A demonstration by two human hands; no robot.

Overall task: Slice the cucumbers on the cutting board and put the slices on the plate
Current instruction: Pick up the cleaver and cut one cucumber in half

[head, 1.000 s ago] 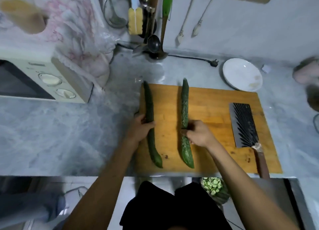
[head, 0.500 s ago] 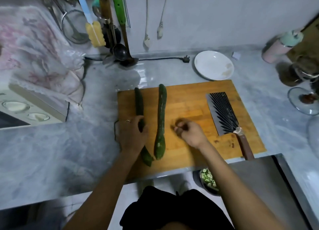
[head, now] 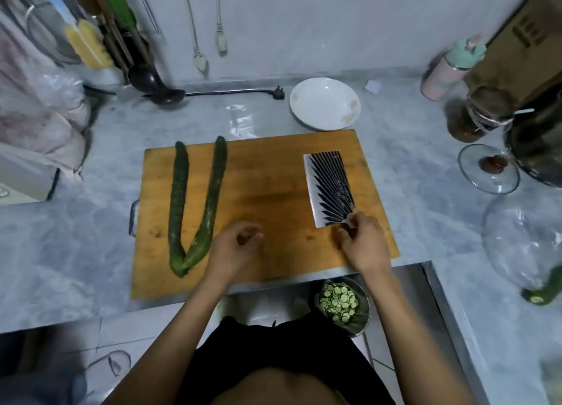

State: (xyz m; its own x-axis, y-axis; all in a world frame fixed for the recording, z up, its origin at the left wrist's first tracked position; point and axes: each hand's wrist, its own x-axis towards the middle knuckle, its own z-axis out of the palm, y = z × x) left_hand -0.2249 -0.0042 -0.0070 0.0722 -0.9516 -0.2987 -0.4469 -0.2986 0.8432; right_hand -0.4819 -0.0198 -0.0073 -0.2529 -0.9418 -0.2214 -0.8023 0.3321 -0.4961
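Note:
Two long dark-green cucumbers lie on the left half of the wooden cutting board (head: 267, 191), the left cucumber (head: 178, 204) and the right cucumber (head: 213, 198) meeting at their near ends in a V. A cleaver (head: 328, 188) with a black striped blade lies flat on the board's right half. My right hand (head: 363, 243) covers its handle, fingers curled round it at the blade's base. My left hand (head: 234, 249) hovers over the board's near middle, loosely curled and holding nothing, just right of the cucumber tips. The white plate (head: 324, 103) sits behind the board with nothing on it.
A metal bowl of cucumber slices (head: 340, 304) stands below the counter edge. At the right are a glass lid (head: 488, 169), a glass bowl (head: 523, 240), a jar (head: 474, 118) and a pink bottle (head: 447, 70). Utensils and a ladle (head: 152, 82) hang back left.
Both hands let go of the cucumbers, which now lie in a V. My right hand moved right onto the cleaver handle; my left hand moved to the board's middle.

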